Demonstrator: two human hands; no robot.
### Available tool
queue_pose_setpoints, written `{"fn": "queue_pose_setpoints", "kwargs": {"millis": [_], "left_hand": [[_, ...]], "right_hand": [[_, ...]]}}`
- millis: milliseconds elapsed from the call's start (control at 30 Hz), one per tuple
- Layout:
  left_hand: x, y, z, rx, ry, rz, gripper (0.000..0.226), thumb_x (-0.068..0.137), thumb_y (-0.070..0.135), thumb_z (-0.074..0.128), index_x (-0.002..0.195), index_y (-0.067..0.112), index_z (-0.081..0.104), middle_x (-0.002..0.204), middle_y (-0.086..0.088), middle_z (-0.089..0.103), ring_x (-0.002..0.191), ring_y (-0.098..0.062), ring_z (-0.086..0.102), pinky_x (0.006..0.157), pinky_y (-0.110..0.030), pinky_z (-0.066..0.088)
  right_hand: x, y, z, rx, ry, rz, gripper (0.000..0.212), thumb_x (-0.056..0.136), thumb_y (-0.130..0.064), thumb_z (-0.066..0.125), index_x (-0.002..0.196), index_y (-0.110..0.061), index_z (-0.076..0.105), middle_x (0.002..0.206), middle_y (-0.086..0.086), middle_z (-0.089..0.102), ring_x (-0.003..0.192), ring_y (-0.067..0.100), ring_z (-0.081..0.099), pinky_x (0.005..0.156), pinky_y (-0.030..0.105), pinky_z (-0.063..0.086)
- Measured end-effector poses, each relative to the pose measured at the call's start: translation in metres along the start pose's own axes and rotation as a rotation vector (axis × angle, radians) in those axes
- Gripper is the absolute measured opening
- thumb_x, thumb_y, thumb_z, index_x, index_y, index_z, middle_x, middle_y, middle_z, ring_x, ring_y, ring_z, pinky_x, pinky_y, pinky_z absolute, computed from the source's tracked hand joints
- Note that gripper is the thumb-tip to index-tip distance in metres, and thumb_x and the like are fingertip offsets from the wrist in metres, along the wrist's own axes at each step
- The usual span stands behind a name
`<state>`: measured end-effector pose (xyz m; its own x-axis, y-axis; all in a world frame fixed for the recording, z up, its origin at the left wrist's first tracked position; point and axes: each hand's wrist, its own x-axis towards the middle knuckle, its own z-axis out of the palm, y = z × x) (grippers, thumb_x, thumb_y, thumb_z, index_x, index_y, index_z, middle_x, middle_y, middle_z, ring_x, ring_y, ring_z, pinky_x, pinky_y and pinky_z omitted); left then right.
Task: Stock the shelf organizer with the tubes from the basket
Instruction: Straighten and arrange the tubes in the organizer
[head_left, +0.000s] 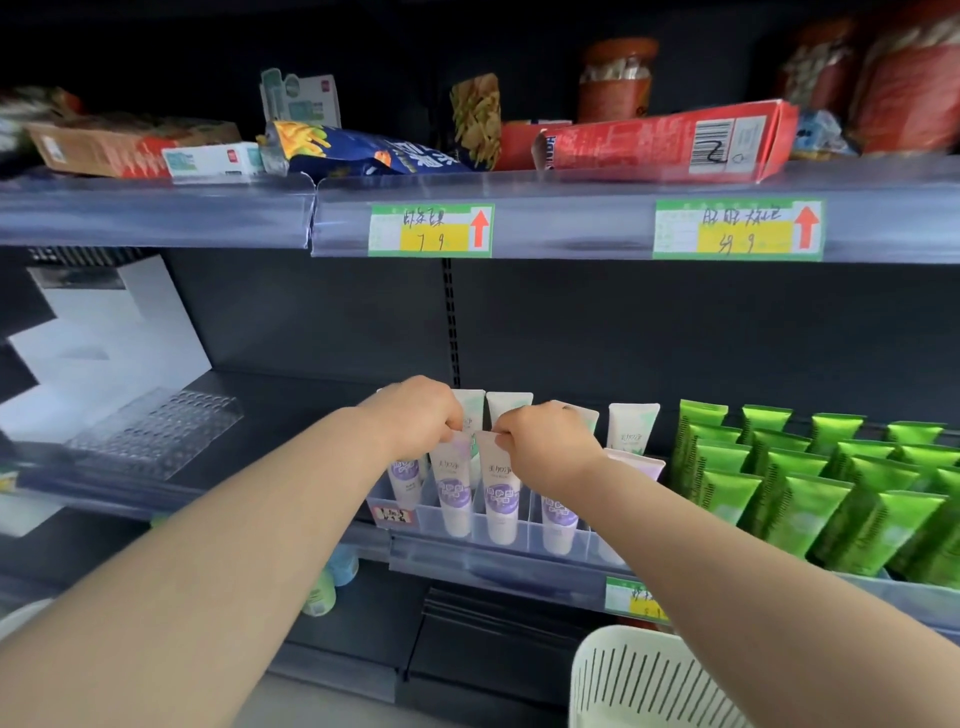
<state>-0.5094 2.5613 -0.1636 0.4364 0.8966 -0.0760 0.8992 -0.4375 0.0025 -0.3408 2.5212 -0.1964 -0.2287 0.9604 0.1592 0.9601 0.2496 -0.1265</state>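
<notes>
white tube (453, 493) pinched by left hand (415, 415) fingers (451, 432); right hand (545, 441) pinches second tube (502, 493).

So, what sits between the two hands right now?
Head view: just tube tops. The left hand pinches the left-held tube, the right hand pinches the right-held tube, and a back-row tube shows behind the gap.

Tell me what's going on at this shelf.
A person is stocking a clear shelf organizer with white-and-purple tubes. The left hand pinches the top of one tube, and the right hand pinches the top of the neighbouring tube. Both tubes stand upright in the front row. Green tubes fill the shelf to the right, and a white basket sits below.
</notes>
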Motion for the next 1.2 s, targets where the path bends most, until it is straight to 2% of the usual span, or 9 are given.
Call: {"fn": "queue_pose_setpoints", "kwargs": {"millis": [100, 233, 367, 533, 633, 800, 900, 1100, 1200], "left_hand": [[-0.001, -0.003, 0.001, -0.007, -0.003, -0.010, 0.031, 0.093, 0.016, 0.054, 0.065, 0.027, 0.055, 0.074, 0.005, 0.048, 0.087, -0.025, 0.058, 0.063, -0.029, 0.038], [-0.005, -0.002, -0.003, -0.102, -0.009, -0.018, 0.021, 0.093, 0.017, 0.054, 0.096, 0.024, 0.073, 0.089, 0.008, 0.059, 0.094, -0.017, 0.057, 0.078, -0.034, 0.049], [-0.011, -0.006, -0.009, -0.169, 0.014, -0.041, 0.018, 0.091, 0.020, 0.058, 0.100, 0.023, 0.074, 0.096, 0.011, 0.066, 0.100, -0.014, 0.059, 0.091, -0.039, 0.049], [-0.013, -0.017, -0.017, -0.130, 0.172, -0.203, 0.026, 0.095, 0.024, 0.055, 0.118, 0.017, 0.066, 0.115, 0.000, 0.063, 0.105, -0.021, 0.057, 0.085, -0.037, 0.049], [-0.011, -0.026, -0.013, -0.026, 0.149, -0.299, 0.030, 0.096, 0.023, 0.054, 0.125, 0.013, 0.058, 0.120, -0.007, 0.060, 0.104, -0.025, 0.058, 0.076, -0.034, 0.048], [-0.005, -0.036, 0.002, -0.016, 0.094, -0.354, 0.014, 0.096, 0.011, 0.049, 0.106, 0.009, 0.059, 0.110, -0.010, 0.061, 0.086, -0.022, 0.058, 0.057, -0.028, 0.040], [-0.002, -0.040, 0.009, -0.054, 0.085, -0.355, 0.015, 0.094, 0.008, 0.050, 0.089, 0.010, 0.063, 0.102, -0.014, 0.063, 0.075, -0.019, 0.056, 0.051, -0.025, 0.036], [-0.008, -0.043, 0.009, -0.089, 0.087, -0.293, 0.030, 0.092, 0.004, 0.049, 0.112, 0.015, 0.068, 0.113, -0.007, 0.061, 0.092, -0.024, 0.060, 0.068, -0.032, 0.051], [-0.013, -0.042, 0.006, -0.020, 0.063, -0.267, 0.033, 0.093, 0.004, 0.049, 0.118, 0.015, 0.066, 0.121, -0.007, 0.058, 0.100, -0.025, 0.058, 0.073, -0.032, 0.050]], "right_hand": [[-0.002, -0.002, -0.001, -0.013, 0.003, 0.002, 0.024, 0.096, -0.016, 0.043, 0.107, -0.022, 0.063, 0.098, 0.001, 0.067, 0.082, 0.022, 0.053, 0.074, 0.032, 0.032], [-0.005, -0.004, -0.006, 0.004, -0.042, 0.003, 0.030, 0.095, -0.013, 0.042, 0.120, -0.024, 0.055, 0.106, 0.001, 0.066, 0.096, 0.024, 0.058, 0.080, 0.036, 0.030], [-0.006, -0.009, -0.007, 0.004, -0.067, 0.003, 0.033, 0.096, -0.016, 0.040, 0.127, -0.025, 0.050, 0.112, 0.001, 0.065, 0.100, 0.024, 0.058, 0.086, 0.038, 0.032], [-0.004, -0.019, -0.008, 0.022, 0.002, -0.038, 0.032, 0.099, -0.024, 0.038, 0.130, -0.021, 0.046, 0.118, 0.001, 0.063, 0.108, 0.024, 0.057, 0.092, 0.040, 0.035], [-0.001, -0.026, -0.007, 0.041, 0.023, -0.059, 0.031, 0.099, -0.026, 0.039, 0.129, -0.020, 0.046, 0.121, 0.002, 0.062, 0.111, 0.025, 0.055, 0.093, 0.041, 0.037], [0.003, -0.033, -0.005, 0.082, 0.017, -0.095, 0.033, 0.099, -0.025, 0.040, 0.132, -0.020, 0.045, 0.124, 0.003, 0.060, 0.113, 0.025, 0.053, 0.092, 0.037, 0.038], [0.004, -0.034, -0.004, 0.098, 0.034, -0.117, 0.034, 0.100, -0.026, 0.041, 0.133, -0.020, 0.046, 0.124, 0.004, 0.060, 0.113, 0.025, 0.052, 0.090, 0.035, 0.039], [0.004, -0.033, -0.002, 0.074, 0.083, -0.142, 0.033, 0.100, -0.030, 0.041, 0.130, -0.021, 0.048, 0.119, 0.005, 0.062, 0.110, 0.025, 0.052, 0.087, 0.035, 0.039], [0.003, -0.039, -0.001, 0.070, 0.094, -0.157, 0.033, 0.100, -0.031, 0.040, 0.128, -0.020, 0.050, 0.118, 0.004, 0.062, 0.109, 0.025, 0.053, 0.079, 0.032, 0.036]]}}
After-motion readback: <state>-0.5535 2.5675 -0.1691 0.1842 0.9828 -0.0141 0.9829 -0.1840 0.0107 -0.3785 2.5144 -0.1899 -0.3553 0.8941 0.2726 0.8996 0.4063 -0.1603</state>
